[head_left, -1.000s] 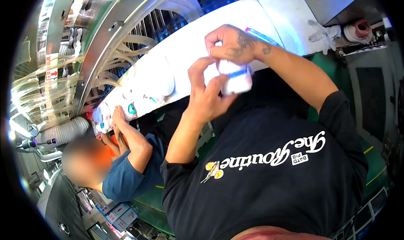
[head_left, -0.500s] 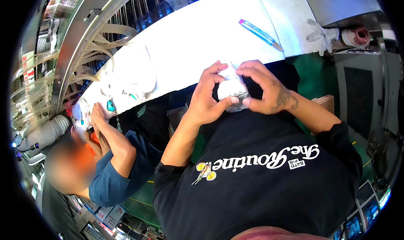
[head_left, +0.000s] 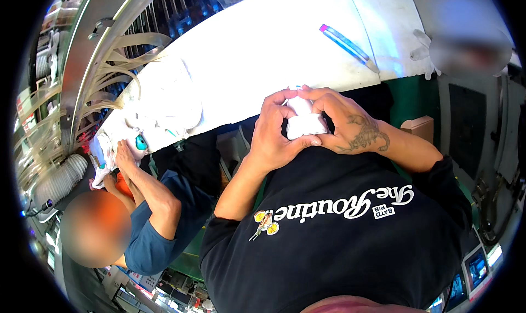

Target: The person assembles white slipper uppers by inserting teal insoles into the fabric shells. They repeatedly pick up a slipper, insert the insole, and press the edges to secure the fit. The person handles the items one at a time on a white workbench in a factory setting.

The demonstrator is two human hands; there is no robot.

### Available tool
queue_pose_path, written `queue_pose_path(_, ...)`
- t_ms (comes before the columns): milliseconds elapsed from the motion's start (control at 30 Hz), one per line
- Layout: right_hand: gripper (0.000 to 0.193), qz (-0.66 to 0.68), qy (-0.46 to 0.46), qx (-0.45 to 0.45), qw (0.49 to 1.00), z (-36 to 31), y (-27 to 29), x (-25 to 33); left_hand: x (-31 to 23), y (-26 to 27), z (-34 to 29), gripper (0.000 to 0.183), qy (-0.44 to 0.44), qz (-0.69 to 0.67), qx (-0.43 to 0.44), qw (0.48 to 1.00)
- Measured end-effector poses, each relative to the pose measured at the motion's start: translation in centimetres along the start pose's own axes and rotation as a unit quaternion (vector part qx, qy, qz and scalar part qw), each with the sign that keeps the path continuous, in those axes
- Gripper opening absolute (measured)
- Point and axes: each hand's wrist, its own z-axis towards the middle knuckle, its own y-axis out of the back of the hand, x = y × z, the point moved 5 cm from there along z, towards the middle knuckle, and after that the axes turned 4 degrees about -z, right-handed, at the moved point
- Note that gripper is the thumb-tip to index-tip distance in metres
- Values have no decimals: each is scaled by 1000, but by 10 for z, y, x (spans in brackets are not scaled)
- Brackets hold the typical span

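White bundle (head_left: 307,124), soft-looking and compact, clasped between the wearer's two hands in front of the chest, at the near edge of the worktable; whether its underside meets the tabletop cannot be told. The left hand (head_left: 271,132) grips it from the left, with fingers curled around its far end and thumb laid along its near side. The right hand (head_left: 350,127), marked on the back by a dark tattoo, grips it from the right in a similar manner; the fingertips of both hands come together at the far end, and the thumbs lie close together at the near end. Behind the hands extends the white worktable (head_left: 246,50), its surface brightly lit and crossed by a seam toward the right. A blue pen (head_left: 348,47) with a pink end lies obliquely beside this seam, well apart from the hands. At the far right, a white glove (head_left: 423,52) is partly visible beside a blurred area. A cardboard box (head_left: 419,127) stands beyond the right forearm. To the left, white pieces (head_left: 159,107) are heaped on the table, near pale tubes (head_left: 131,61). A co-worker (head_left: 150,252) in a dark blue short-sleeved top reaches toward a teal-and-white item (head_left: 141,143) at the table's left end.
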Motion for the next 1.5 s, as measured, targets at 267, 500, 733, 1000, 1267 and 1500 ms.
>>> queue_pose_path(267, 61, 63, -125, 39, 989, 15, -4, -16, 30, -2, -8, 57, 97, -162, -44, 981)
queue_pose_path(500, 93, 129, -268, 55, 953, 24, -4, -20, 37, -6, -2, 84, 173, -361, -119, 909)
queue_pose_path(733, 92, 27, -225, 67, 972, 0, -5, -12, 19, -8, -8, 103, 163, -262, 0, 951)
queue_pose_path(1000, 99, -80, 140, -6, 987, 21, 48, 65, -60, 21, 2, 99, -214, -44, -84, 972)
queue_pose_path(1267, 117, 170, 6, 93, 981, 38, 13, -11, -31, 10, 5, 100, -233, 9, -41, 972)
queue_pose_path(1500, 113, 200, 12, 72, 977, 39, 9, -10, -36, 7, 11, 98, -227, 13, -52, 972)
